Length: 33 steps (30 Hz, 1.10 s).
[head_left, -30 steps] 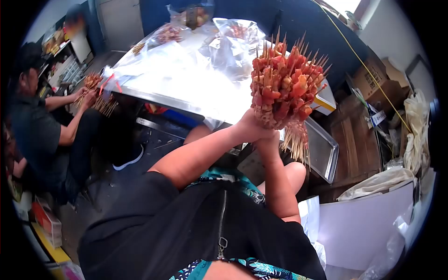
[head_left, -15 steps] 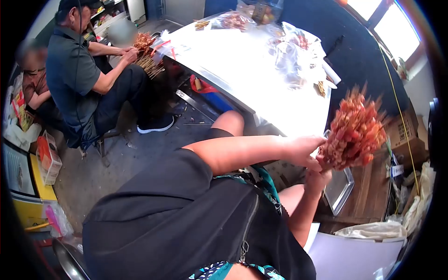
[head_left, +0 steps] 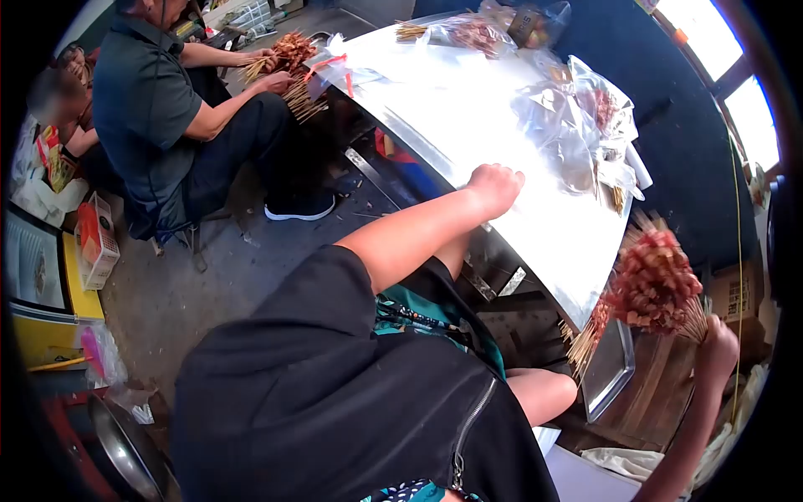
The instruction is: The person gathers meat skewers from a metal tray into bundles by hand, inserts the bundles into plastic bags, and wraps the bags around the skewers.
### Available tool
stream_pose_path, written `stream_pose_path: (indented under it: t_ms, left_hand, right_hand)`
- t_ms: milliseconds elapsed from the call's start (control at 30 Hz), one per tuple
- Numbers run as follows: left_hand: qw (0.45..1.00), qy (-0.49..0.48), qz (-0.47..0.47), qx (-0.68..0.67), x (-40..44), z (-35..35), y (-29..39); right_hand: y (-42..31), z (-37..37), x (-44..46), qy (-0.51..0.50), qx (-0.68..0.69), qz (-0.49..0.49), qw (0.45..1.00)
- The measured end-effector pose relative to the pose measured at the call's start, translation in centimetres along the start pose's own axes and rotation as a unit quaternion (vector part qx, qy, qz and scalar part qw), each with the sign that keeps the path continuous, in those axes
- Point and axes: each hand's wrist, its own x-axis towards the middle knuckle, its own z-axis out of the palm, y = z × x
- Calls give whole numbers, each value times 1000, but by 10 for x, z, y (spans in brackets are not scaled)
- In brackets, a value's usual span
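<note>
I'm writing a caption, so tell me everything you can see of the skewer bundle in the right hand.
The skewer bundle is thick and slightly blurred: small red and pinkish pieces, apparently raw meat, packed tightly on thin, pale sticks that look wooden. Bare stick ends gather into a narrow grip in the fingers of the right hand; at the top, bare tips fan out. It is held tilted beside the corner of the white-looking table. Whether it touches the smaller skewer bunch is unclear.

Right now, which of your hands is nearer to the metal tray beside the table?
Right. The right hand holds a bundle of meat skewers by its sticks, just right of the metal tray; the left hand is farther off, at the table edge.
</note>
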Motion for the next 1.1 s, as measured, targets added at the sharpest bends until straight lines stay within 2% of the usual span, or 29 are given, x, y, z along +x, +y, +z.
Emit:
stream_pose_path:
  t_ms: [100, 167, 300, 433, 500, 533, 567, 667, 767, 900, 1033, 1100]
  left_hand:
    - [999, 26, -31, -24, 6, 6, -7]
    - [992, 27, -76, -98, 6, 7, -10]
    - [989, 17, -89, -116, 6, 7, -13]
    - [983, 59, -64, -162, 8, 24, -20]
    - [984, 48, -66, -158, 7, 15, -17]
    - [986, 39, -69, -147, 7, 9, -15]
    - [987, 34, -65, -146, 7, 8, -15]
    - [988, 29, -66, -137, 7, 7, -16]
    - [988, 43, -60, -137, 6, 8, -15]
    - [987, 42, -68, -137, 6, 7, -15]
    - [984, 59, -68, -155, 5, 5, -12]
    - [987, 39, -72, -141, 3, 3, -11]
  right_hand:
    - [-10, -7, 54, -37, -106, -129, 985]
    - [-22, 1, 84, -37, -170, -209, 962]
    - [-39, 28, 121, -96, -233, -280, 926]
    - [-63, 23, 150, -180, -277, -343, 879]
    - [-87, 3, 160, -241, -342, -372, 829]
    - [-98, 1, 162, -235, -333, -361, 839]
    - [-109, -8, 166, -257, -347, -383, 817]
    - [-124, -11, 169, -212, -323, -384, 838]
    - [-107, -12, 177, -247, -330, -382, 827]
    - [-75, -30, 178, -155, -323, -313, 879]
    - [-85, -20, 179, -221, -304, -277, 884]
    - [-88, -5, 175, -180, -296, -282, 895]
